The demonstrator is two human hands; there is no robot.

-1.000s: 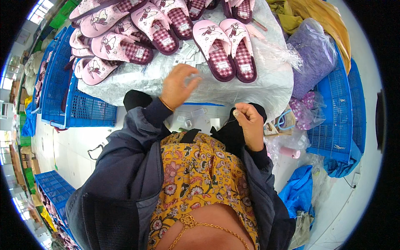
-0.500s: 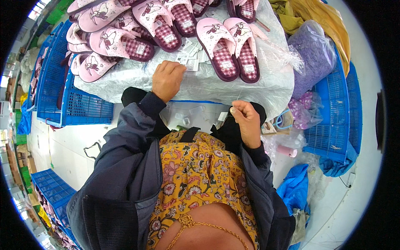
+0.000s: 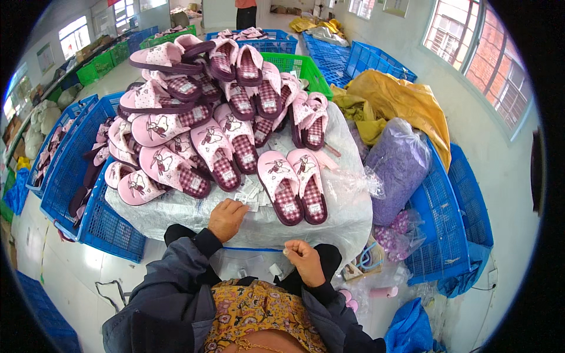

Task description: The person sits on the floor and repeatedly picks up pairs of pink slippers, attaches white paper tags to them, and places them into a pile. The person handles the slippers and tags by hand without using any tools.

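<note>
My left hand (image 3: pixel 228 219) rests at the near edge of the plastic-covered table (image 3: pixel 265 230), fingers curled together, beside several loose white paper tags (image 3: pixel 254 194). Whatever its fingertips may hold is hidden. Lower and to the right, my right hand (image 3: pixel 305 263) is in a pinch above my lap; the small pale bit at its fingertips is too small to name. Beyond the hands, one pair of pink and burgundy slippers (image 3: pixel 297 187) lies side by side, toes away from me. A big heap of similar slippers (image 3: pixel 203 144) covers the table's left and far parts.
Blue crates (image 3: pixel 112 226) stand to the left, some with slippers inside. On the right are a bag of purple material (image 3: pixel 395 170), a yellow sheet (image 3: pixel 406 100) and more blue crates (image 3: pixel 438 235). A green crate (image 3: pixel 303 70) stands behind the heap. A person (image 3: pixel 246 13) stands far back.
My view has tilted up, bringing the whole heap, the far room and the windows into sight. Both hands keep much the same poses, the left by the tags and the right pinching over my lap.
</note>
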